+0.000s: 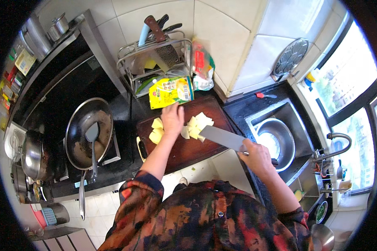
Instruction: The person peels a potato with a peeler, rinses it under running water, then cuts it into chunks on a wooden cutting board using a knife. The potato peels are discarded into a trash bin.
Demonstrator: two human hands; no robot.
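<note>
My right hand is closed around the handle of a cleaver, whose broad blade points left, its end against a pile of pale yellow potato-like chunks. These lie on a dark wooden cutting board. My left hand reaches over the board between that pile and a few larger pieces at its left. Its fingertips are at the lower edge of a yellow seasoning pouch; whether they touch it or hold anything beneath is unclear.
A wok with a spatula sits on the stove at left. Behind the board stands a metal knife rack with knives. At right, a steel basin sits in the sink. Another lidded pan is far left.
</note>
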